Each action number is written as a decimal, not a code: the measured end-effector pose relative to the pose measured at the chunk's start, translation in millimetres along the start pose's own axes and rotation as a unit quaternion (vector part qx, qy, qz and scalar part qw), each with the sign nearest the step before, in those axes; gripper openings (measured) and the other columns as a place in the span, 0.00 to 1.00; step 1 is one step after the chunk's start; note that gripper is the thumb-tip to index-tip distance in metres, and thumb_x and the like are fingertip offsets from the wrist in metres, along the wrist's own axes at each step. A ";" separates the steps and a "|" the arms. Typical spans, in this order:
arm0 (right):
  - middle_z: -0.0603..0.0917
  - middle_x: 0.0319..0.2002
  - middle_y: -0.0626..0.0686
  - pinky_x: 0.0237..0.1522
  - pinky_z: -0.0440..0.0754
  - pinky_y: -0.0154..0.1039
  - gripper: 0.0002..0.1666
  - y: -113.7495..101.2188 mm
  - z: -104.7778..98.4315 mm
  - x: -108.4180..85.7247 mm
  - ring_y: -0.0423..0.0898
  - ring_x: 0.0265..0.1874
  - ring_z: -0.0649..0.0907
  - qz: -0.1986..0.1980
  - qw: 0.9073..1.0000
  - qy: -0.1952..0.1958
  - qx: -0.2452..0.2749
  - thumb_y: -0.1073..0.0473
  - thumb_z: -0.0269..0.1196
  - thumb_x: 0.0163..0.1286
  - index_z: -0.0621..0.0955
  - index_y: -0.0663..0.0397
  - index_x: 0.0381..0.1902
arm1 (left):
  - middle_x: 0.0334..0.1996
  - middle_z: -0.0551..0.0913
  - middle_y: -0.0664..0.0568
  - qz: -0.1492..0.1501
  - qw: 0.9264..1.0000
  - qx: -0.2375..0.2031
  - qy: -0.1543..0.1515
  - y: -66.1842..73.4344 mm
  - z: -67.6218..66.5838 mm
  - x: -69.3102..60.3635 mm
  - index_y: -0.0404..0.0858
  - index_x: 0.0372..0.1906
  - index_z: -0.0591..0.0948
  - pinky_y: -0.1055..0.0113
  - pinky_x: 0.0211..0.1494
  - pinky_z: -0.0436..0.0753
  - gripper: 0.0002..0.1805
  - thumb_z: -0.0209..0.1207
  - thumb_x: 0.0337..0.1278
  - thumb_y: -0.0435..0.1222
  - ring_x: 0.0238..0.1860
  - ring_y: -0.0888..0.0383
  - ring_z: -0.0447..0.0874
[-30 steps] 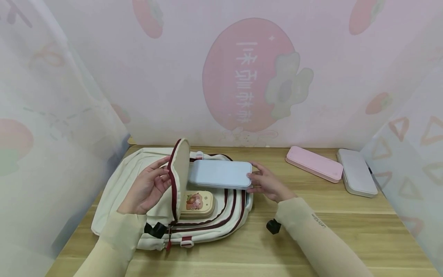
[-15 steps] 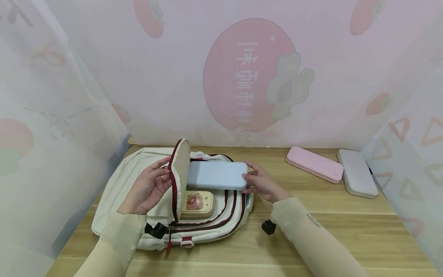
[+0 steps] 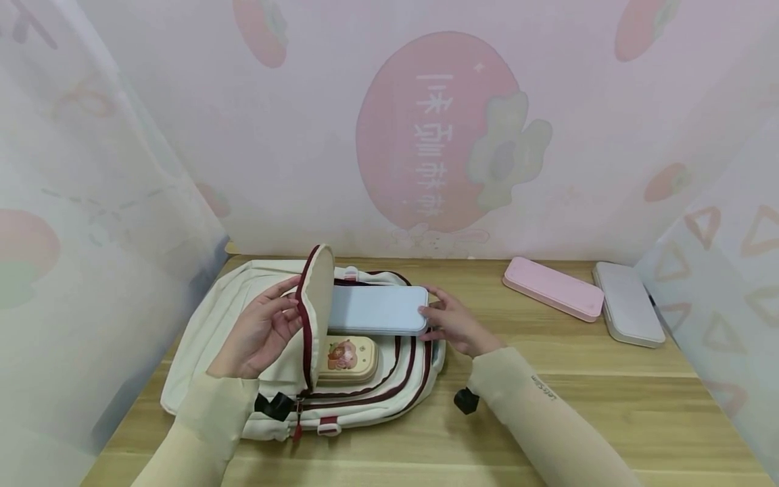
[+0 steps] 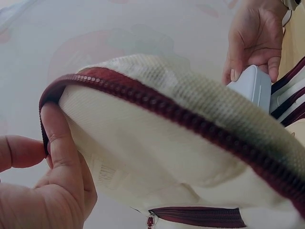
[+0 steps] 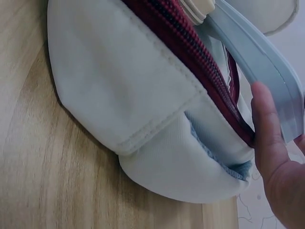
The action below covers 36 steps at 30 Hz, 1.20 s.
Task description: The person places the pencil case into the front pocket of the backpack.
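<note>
Blue case [image 3: 377, 309]: 1, lying in the bag [image 3: 209, 352], left end hidden behind the flap [image 3: 320, 311], right end in plain sight.
Right hand [image 3: 453, 323]: grips the blue case by its right end, thumb and fingers on opposite sides.
Left hand [image 3: 262, 328]: pinches the flap at its red zip [image 3: 306, 345], holding it raised.
Cream case [image 3: 347, 358]: 1, inside the bag, beside the blue case, unheld; seemingly settled.
Bag progress: judged partial; 1 case in, the blue case's placing apparently unfinished, flap unclosed.
Pink case [image 3: 554, 289], grey case [image 3: 629, 304]: 2, on the table [image 3: 639, 392], outside the bag, unheld.
</note>
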State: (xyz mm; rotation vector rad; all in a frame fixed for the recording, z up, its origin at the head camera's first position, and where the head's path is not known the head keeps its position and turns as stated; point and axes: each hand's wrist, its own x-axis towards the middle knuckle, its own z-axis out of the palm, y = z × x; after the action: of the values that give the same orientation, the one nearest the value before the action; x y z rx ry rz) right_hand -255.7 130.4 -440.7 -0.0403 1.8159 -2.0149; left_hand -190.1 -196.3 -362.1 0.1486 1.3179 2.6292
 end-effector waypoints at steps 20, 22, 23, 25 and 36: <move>0.72 0.52 0.65 0.36 0.88 0.43 0.37 -2.7 17.8 10.6 0.54 0.41 0.84 0.007 1.000 0.006 -0.027 0.67 0.55 0.81 0.58 0.51 0.82 | 0.41 0.82 0.46 -0.003 1.000 0.006 0.002 -0.8 -0.5 -0.3 0.37 0.59 0.77 0.68 0.44 0.85 0.21 0.40 0.74 0.19 0.37 0.58 0.84; 0.71 0.52 0.65 0.37 0.88 0.44 0.37 -2.6 19.6 11.5 0.55 0.42 0.84 0.006 0.999 0.008 -0.032 0.67 0.55 0.81 0.58 0.51 0.82 | 0.41 0.82 0.46 -0.004 1.000 0.008 0.006 -0.3 0.8 -0.1 0.37 0.58 0.77 0.68 0.44 0.85 0.20 0.41 0.74 0.19 0.37 0.58 0.84; 0.71 0.52 0.65 0.37 0.88 0.44 0.37 -2.8 20.5 12.1 0.55 0.42 0.84 0.006 0.999 0.010 -0.035 0.67 0.55 0.81 0.58 0.50 0.82 | 0.41 0.82 0.46 -0.005 1.000 0.008 0.006 -0.1 1.1 0.2 0.37 0.58 0.78 0.68 0.44 0.85 0.20 0.41 0.74 0.19 0.37 0.58 0.84; 0.72 0.53 0.65 0.36 0.88 0.44 0.37 -3.3 22.6 13.2 0.55 0.42 0.84 0.005 0.999 0.013 -0.040 0.66 0.55 0.81 0.58 0.50 0.82 | 0.41 0.82 0.46 -0.004 1.000 0.010 0.009 0.5 2.5 0.4 0.37 0.58 0.78 0.68 0.43 0.84 0.20 0.42 0.74 0.19 0.36 0.58 0.84; 0.72 0.61 0.68 0.37 0.89 0.48 0.37 -7.7 38.7 18.1 0.57 0.45 0.83 -0.003 0.998 0.028 -0.059 0.67 0.56 0.80 0.59 0.54 0.81 | 0.41 0.82 0.46 -0.005 1.000 0.008 0.006 0.4 1.5 0.7 0.37 0.59 0.78 0.68 0.44 0.84 0.21 0.41 0.75 0.20 0.37 0.58 0.84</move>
State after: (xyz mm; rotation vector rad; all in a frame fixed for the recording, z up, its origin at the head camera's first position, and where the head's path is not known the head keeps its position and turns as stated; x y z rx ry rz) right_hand -262.7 88.3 -432.5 -0.0232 1.9707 -1.9284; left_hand -190.5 -195.2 -360.9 0.1292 1.3403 2.6164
